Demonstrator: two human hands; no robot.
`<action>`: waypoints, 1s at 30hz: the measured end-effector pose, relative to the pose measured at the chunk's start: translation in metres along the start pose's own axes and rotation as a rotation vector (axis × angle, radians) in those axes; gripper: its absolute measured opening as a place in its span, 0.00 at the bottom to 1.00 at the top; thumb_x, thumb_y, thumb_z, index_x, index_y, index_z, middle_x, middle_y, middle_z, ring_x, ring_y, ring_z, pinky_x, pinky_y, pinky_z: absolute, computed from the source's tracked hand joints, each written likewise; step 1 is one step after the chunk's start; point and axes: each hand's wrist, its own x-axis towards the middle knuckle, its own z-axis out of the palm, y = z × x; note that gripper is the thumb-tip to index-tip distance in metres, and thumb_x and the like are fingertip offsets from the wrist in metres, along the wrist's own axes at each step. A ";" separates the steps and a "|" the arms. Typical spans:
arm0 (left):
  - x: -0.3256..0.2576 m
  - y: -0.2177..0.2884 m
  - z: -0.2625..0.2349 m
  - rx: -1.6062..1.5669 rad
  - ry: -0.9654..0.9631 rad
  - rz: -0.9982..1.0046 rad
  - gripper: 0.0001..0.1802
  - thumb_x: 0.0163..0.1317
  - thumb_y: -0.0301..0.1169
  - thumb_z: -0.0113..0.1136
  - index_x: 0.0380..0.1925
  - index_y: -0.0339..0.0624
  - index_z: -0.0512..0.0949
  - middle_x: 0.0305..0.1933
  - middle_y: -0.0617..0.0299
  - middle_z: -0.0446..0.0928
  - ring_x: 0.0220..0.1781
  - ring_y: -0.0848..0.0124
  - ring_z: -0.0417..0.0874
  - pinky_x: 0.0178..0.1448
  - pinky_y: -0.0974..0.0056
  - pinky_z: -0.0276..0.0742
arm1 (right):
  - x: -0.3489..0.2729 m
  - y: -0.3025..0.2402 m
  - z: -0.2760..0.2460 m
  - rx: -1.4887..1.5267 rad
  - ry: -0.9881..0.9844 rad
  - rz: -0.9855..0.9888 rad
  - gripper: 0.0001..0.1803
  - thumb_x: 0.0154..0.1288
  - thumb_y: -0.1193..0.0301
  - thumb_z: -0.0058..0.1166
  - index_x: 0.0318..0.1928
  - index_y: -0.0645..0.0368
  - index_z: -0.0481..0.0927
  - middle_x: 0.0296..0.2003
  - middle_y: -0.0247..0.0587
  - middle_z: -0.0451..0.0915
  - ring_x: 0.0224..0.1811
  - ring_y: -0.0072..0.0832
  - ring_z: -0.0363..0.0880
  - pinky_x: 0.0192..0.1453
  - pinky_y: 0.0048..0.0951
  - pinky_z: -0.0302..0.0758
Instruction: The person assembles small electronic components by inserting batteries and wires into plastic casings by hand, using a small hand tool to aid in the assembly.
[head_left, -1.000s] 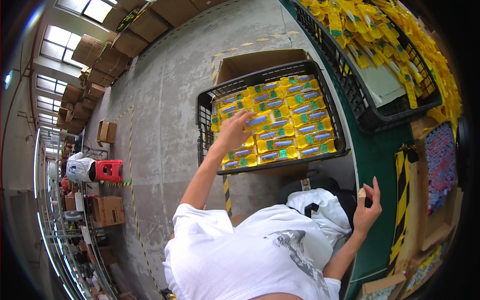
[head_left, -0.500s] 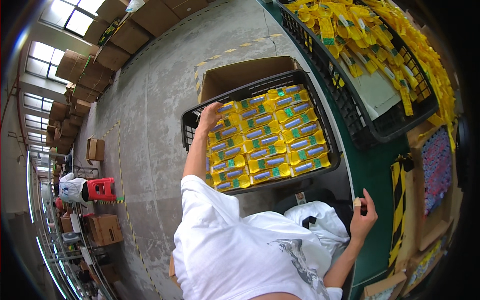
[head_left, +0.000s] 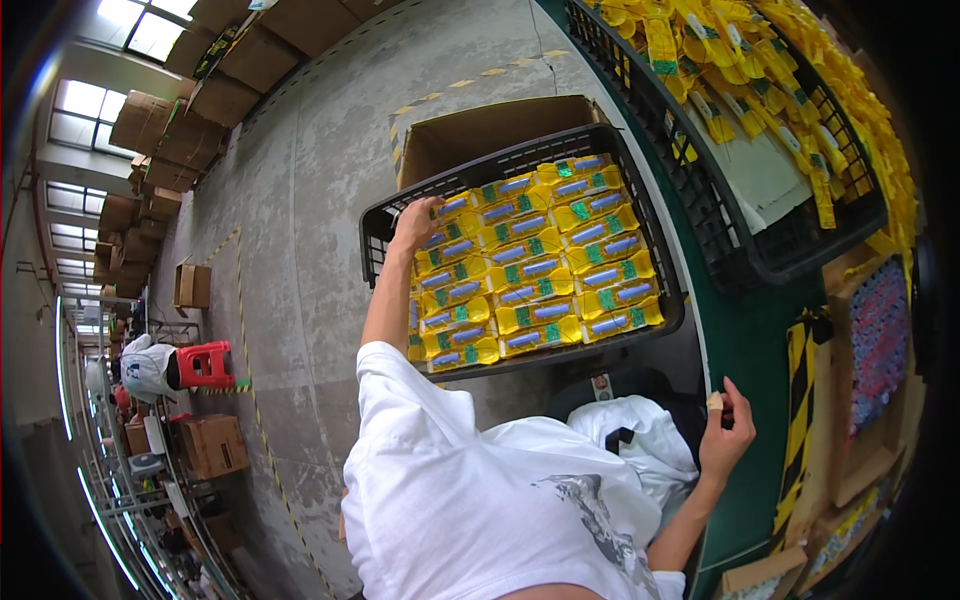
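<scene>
A black plastic crate holds rows of yellow packets, each with a bluish cylinder and a green label. At the crate's far left corner, my left hand has its fingers bent against the end of a yellow packet, apparently gripping it; the fingertips are partly hidden. My right hand rests by the edge of the green table, fingers loosely bent and apart, holding nothing. A beige strip is wrapped round one of its digits.
An open cardboard box stands just beyond the crate. On the right, another black crate carries a heap of loose yellow packaging. A red stool and several cartons are on the floor at left.
My left hand has shifted slightly, staying at the crate's far left corner. The view has moved a little; my right hand has stayed in place.
</scene>
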 end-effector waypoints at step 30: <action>0.224 0.568 -0.098 0.106 0.311 1.035 0.27 0.63 0.32 0.70 0.64 0.51 0.80 0.69 0.50 0.77 0.74 0.49 0.75 0.69 0.47 0.76 | -0.052 -0.010 -0.133 -0.015 0.372 0.191 0.17 0.65 0.74 0.70 0.55 0.60 0.89 0.41 0.45 0.90 0.43 0.39 0.90 0.50 0.36 0.85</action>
